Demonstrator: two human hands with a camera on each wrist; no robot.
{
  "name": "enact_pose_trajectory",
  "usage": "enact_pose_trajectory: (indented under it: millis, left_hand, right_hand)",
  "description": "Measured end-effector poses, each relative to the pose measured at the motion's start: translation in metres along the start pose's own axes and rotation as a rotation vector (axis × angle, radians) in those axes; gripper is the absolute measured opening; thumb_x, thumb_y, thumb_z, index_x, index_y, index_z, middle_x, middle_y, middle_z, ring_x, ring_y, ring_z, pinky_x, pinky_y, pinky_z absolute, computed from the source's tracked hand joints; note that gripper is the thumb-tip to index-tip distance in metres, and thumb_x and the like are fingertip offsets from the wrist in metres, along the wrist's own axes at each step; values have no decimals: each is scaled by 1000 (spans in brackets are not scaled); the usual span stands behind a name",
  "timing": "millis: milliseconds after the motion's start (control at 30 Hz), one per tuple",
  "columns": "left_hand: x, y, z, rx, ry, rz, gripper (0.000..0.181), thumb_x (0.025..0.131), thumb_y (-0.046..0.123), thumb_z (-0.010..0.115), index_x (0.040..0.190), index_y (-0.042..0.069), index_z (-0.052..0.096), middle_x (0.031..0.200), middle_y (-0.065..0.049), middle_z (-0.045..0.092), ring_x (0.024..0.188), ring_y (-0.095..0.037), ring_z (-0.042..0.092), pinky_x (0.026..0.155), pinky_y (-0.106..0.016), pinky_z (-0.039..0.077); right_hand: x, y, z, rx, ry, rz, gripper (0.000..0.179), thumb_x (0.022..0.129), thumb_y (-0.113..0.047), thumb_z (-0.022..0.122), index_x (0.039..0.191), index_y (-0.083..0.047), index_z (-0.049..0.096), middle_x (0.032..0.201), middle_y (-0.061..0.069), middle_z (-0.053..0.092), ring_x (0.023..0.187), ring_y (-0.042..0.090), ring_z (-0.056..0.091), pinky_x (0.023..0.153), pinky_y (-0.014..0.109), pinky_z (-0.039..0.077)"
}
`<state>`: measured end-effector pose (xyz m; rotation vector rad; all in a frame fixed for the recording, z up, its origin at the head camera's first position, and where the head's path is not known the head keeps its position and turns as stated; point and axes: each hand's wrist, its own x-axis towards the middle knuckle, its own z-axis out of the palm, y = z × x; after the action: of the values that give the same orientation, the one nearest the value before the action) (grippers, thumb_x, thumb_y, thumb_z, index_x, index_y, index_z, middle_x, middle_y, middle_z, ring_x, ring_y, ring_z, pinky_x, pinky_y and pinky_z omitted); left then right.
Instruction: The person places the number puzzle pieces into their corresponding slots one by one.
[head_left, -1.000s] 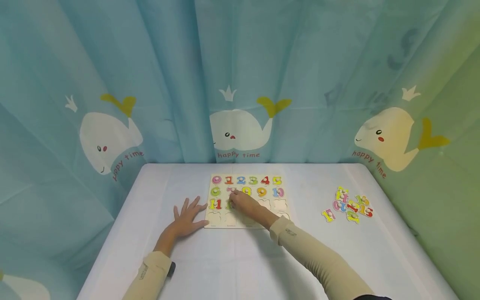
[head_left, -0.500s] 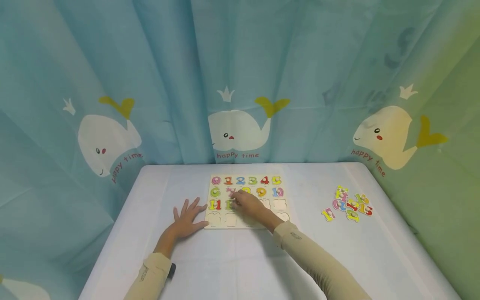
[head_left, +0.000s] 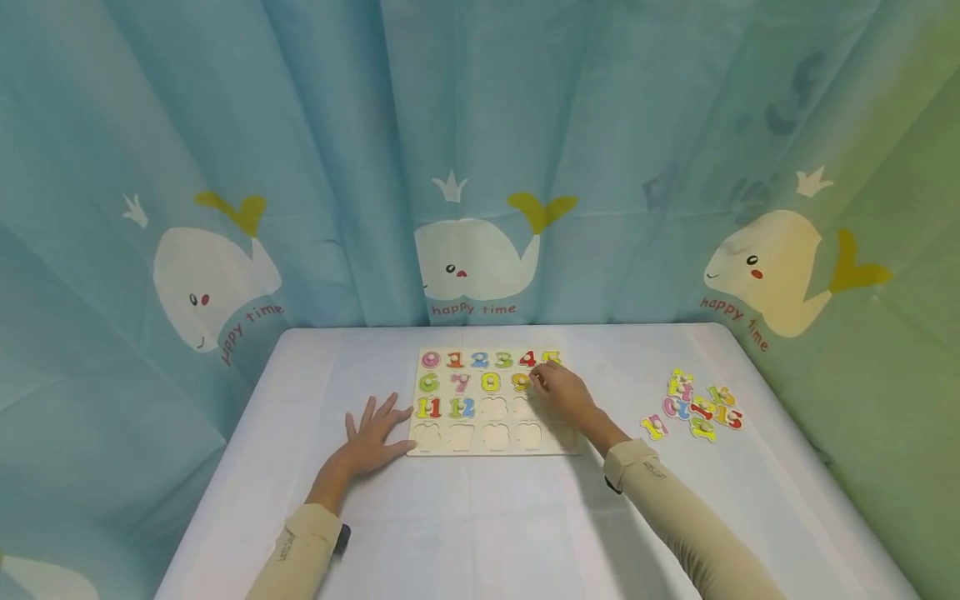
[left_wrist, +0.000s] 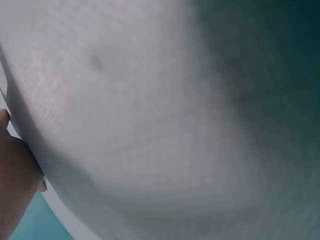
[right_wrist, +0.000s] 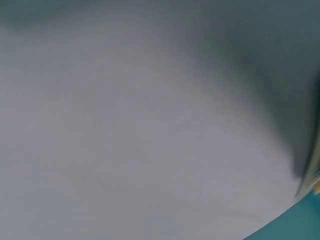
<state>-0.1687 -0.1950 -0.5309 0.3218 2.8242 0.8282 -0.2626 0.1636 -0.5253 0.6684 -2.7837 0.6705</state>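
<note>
A pale wooden number puzzle board [head_left: 478, 425] lies on the table with numbers 0 to 9 and 11 visible in it. The green and blue 12 piece [head_left: 462, 407] sits in the third row. Beside the board's left edge my left hand [head_left: 370, 442] rests with fingers spread, thumb and fingertips touching the edge. Over the board's right side is my right hand [head_left: 568, 394], fingers loosely bent, with no piece visible in them; it hides the 10. In the left wrist view, part of the left hand [left_wrist: 15, 170] shows at the edge.
Several loose number pieces [head_left: 703, 407] lie in a cluster on the table's right side, one purple and yellow piece [head_left: 655, 427] slightly apart. Bare recesses [head_left: 495, 436] line the board's lower rows. A blue whale-print curtain [head_left: 480, 167] stands behind the white table [head_left: 480, 533].
My right hand has moved away from the 12 piece, rightward across the board, uncovering the 7, the 12 and the recesses nearby. My left hand has stayed at the board's edge.
</note>
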Motion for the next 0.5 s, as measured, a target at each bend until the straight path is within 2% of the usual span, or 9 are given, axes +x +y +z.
enact_pose_trajectory:
  millis: [267,500]
  left_hand:
    - [2,-4,-1,2,3,6,66,86,50,62,140,16,47,154,-15,17,138,-44,-4,98,-68,-15]
    - [2,-2,1,1,2,7,66,86,49,62,140,15,47,154,-15,17,138,-45,-4,97,-68,-15]
  right_hand:
    - [-22,46,-30,-50,-17,179,15,91,-11,61,98,0,66,79,4,55,68,18,51,63,35,47]
    - [-46,73,-48,-57,6,272,16,91,-8,58,99,5,64,83,12,59,77,27,58,70,43,49]
